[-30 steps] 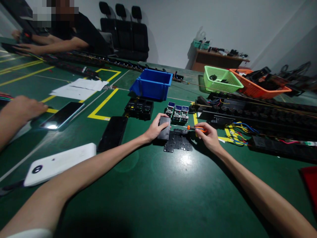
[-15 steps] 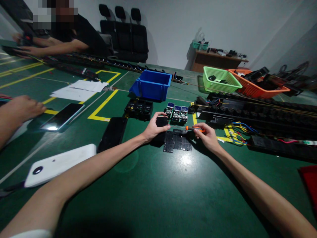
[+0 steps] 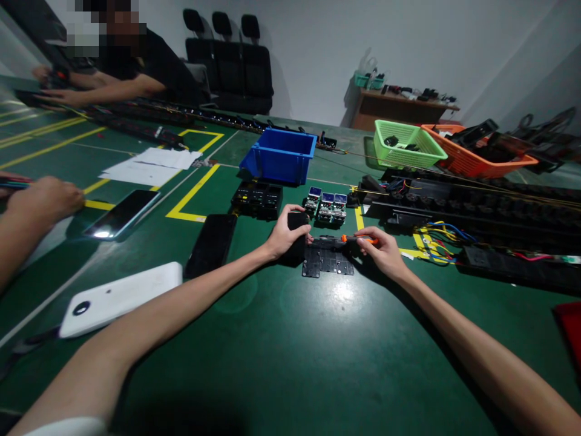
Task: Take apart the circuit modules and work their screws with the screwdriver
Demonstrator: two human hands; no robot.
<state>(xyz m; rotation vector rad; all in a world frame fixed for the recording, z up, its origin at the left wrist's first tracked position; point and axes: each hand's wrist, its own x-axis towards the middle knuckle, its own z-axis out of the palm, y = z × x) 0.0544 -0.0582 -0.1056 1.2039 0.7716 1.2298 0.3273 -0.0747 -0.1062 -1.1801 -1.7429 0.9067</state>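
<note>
Green matting [image 3: 281, 339] covers the long bench; at its middle the left hand [image 3: 280, 237] grips a small black casing [image 3: 295, 251], fingers curled round it; the right hand [image 3: 385, 253] pinches an orange-handled screwdriver [image 3: 359, 240], its tip pointing toward the casing; flat black plates [image 3: 327, 261] lie between the hands; three display modules [image 3: 327, 208] stand just behind, a blue bin [image 3: 279, 154] farther back; a co-worker's hand [image 3: 45, 200] rests at far left.
</note>
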